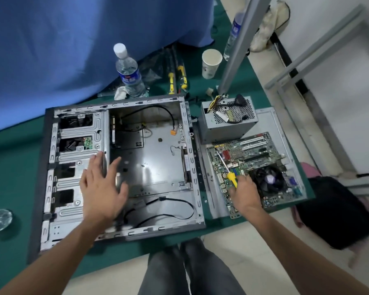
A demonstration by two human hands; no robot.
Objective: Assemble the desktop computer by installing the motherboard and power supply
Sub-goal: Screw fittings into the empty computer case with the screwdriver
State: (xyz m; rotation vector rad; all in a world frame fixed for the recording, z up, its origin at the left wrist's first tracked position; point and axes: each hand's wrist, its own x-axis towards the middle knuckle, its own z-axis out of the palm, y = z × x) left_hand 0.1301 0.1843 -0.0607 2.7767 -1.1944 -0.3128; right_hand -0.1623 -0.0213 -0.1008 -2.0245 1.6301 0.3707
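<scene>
The computer case (119, 167) is being kept flat on its side with the open face up, so that its empty bay can be reached from above. The left hand (103, 186) is being held over the case's drive cage, fingers spread and gripping nothing, probably to steady the case. A yellow-handled screwdriver (226, 165) is being gripped in the right hand (244, 193), its shaft lying over the motherboard (256, 167). The motherboard is being kept on the removed side panel (271, 116) just right of the case, with the power supply (227, 119) standing at its far edge; neither is installed yet.

Loose black cables (168, 209) are trailing across the near part of the bay and may get trapped under the board. Far from the case, a water bottle (129, 73), a paper cup (210, 62) and spare screwdrivers (177, 79) are being left on the green mat (9, 167).
</scene>
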